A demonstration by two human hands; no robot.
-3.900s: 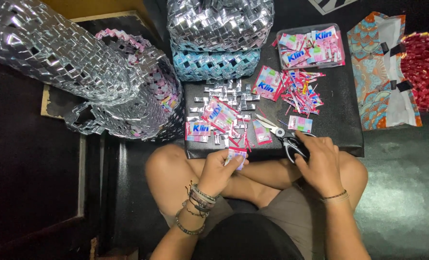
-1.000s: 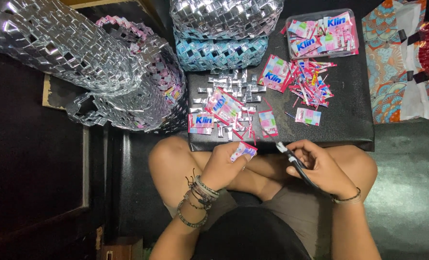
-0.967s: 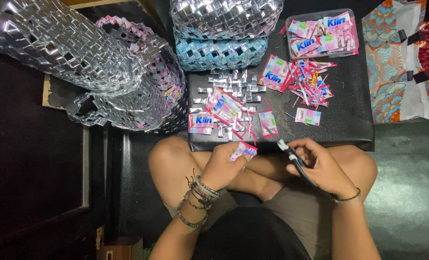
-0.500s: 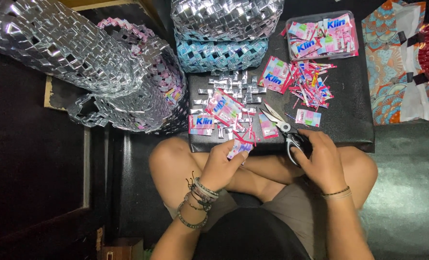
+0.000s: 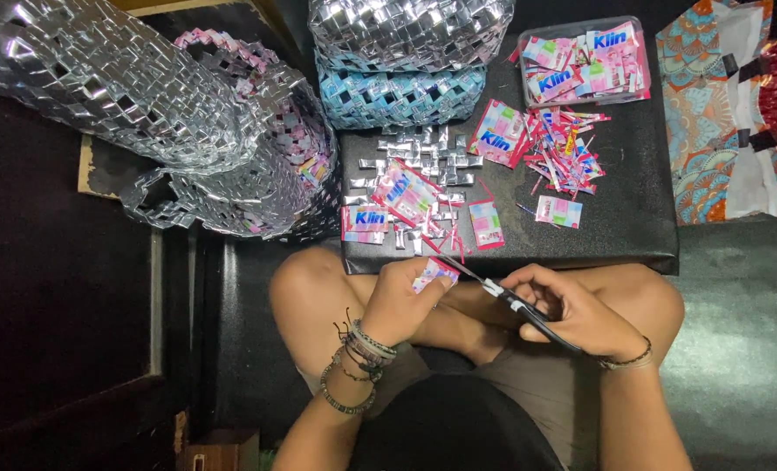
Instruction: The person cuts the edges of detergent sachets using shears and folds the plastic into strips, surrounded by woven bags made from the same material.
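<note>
Seated worker trimming a wrapper piece over the lap, seen from above. The left hand (image 5: pixel 403 301) is closed in a pinch on a small pink and white wrapper piece (image 5: pixel 434 274), held just off the near edge of the black board (image 5: pixel 633 218). The right hand (image 5: pixel 571 312) is closed around the dark handles of the scissors (image 5: pixel 502 295), whose blades point left and reach the piece; whether the blades are parted cannot be told. For a clean cut, the judgement here is that the piece wants to be held taut and close to the cut line, fingertips kept clear of the blades, and the blades set square to the wrapper's edge. Containers: a clear plastic tray (image 5: pixel 643 54) at the far right of the board holds a loose heap of whole pink and blue sachets. At the far edge stands a woven basket (image 5: pixel 401 61), silver above and blue below; its inside is not visible. To the left lie larger woven silver bags (image 5: pixel 144 105), one showing a pink lining, with contents hidden. On the board itself lie folded silver strips (image 5: pixel 423 157), opened sachets and a pile of cut slivers (image 5: pixel 567 153).
</note>
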